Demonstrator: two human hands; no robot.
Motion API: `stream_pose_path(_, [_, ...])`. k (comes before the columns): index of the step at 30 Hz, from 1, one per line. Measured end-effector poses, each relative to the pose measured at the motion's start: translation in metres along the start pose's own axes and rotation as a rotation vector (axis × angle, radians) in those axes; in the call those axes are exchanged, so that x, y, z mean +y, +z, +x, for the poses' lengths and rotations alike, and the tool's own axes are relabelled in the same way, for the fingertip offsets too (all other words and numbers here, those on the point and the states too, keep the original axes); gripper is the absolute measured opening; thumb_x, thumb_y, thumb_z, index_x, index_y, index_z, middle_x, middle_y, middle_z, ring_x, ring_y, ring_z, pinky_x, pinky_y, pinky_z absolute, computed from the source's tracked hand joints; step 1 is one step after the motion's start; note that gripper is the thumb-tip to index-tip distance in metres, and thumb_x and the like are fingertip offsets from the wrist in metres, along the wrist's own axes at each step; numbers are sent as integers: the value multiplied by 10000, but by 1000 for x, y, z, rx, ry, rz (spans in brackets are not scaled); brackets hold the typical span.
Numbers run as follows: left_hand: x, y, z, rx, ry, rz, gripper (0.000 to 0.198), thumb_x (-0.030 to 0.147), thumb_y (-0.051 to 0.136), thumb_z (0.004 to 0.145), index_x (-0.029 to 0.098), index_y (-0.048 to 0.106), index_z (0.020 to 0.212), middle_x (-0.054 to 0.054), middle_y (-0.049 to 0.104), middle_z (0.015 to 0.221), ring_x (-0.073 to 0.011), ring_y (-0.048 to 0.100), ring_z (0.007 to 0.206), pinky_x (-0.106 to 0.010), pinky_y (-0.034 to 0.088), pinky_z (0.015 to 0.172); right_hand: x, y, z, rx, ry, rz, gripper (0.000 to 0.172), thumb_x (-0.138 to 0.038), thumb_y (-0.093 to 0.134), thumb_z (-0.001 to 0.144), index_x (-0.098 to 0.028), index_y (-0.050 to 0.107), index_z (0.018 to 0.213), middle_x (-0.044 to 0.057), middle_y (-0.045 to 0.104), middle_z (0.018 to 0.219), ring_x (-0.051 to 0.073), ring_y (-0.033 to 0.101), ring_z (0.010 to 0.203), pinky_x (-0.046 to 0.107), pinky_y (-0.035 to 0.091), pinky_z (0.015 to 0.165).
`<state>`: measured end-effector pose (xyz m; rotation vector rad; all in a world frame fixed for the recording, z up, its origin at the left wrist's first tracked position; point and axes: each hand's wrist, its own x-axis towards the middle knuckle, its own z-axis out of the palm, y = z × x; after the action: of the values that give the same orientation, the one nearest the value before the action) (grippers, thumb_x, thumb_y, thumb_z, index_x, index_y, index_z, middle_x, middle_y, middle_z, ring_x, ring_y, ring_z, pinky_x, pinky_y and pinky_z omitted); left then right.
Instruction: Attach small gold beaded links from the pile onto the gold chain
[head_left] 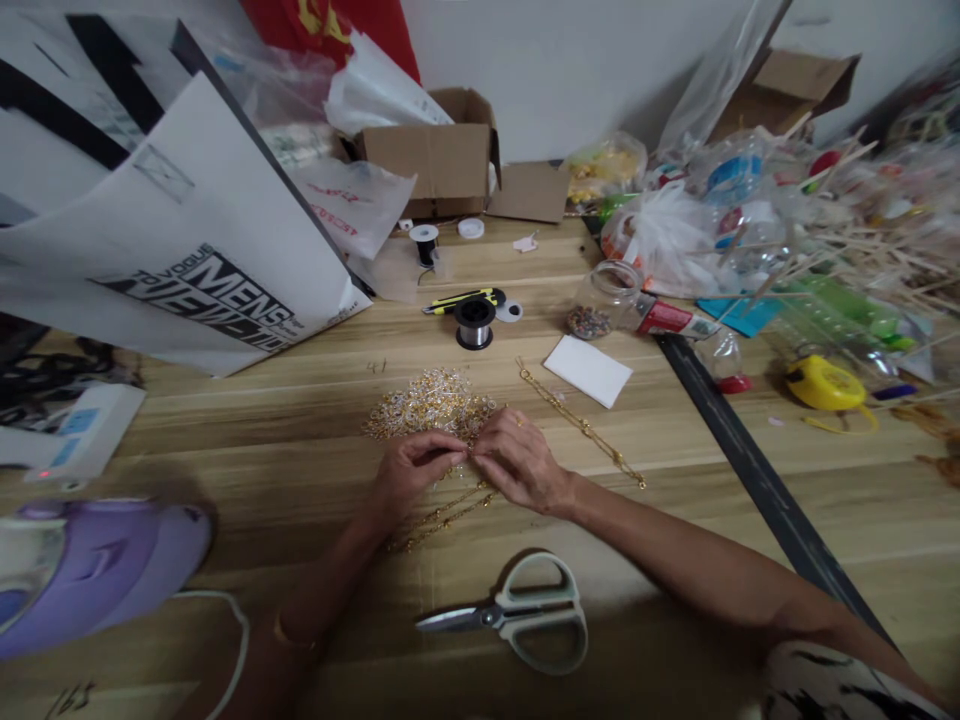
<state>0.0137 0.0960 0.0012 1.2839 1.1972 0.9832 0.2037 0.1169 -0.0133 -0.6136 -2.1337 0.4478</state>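
My left hand (418, 474) and my right hand (519, 460) meet at the fingertips over the table. Both are closed in a pinch, and whatever sits between the fingers is too small to make out. Just behind them spreads a heap of clear and gold beaded pieces (427, 400), partly covered by my hands. A gold chain (442, 522) lies in two strands below the fingers; its upper end runs under my right hand. To the right, another gold chain (585, 427) with small beads is stretched out. Scissors (525, 612) lie nearer me, blades pointing left.
Beyond the heap are a wire spool (475, 324), a yellow utility knife (457, 299), a white card (588, 370) and a jar of beads (600, 305). A paper bag (172, 230) and purple appliance (112, 570) stand left. A tape measure (825, 383) lies right, below cluttered plastic.
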Motion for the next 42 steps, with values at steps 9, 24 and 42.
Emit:
stream_pose_path(9, [0, 1, 0, -19, -9, -13, 81, 184, 711, 668, 168, 718, 747, -18, 706, 758, -123, 619, 712, -206, 475, 684, -1, 0, 0, 4, 2, 3, 74, -165, 512, 854, -177, 543, 920, 59, 609, 835, 182, 518, 827, 361, 425, 751])
stream_pose_path(24, [0, 1, 1, -14, 7, -24, 94, 216, 720, 662, 161, 719, 738, -35, 704, 750, -148, 622, 715, -239, 483, 683, -1, 0, 2, -7, 1, 14, 80, -159, 511, 853, -178, 533, 927, 59, 609, 847, 182, 514, 828, 359, 428, 755])
stream_pose_path(42, [0, 1, 1, -24, 56, -20, 71, 210, 716, 670, 153, 702, 711, -37, 691, 733, -142, 613, 702, -241, 477, 673, -1, 0, 2, -12, 0, -9, 65, -169, 506, 860, -174, 535, 918, 61, 604, 835, 179, 517, 816, 353, 427, 749])
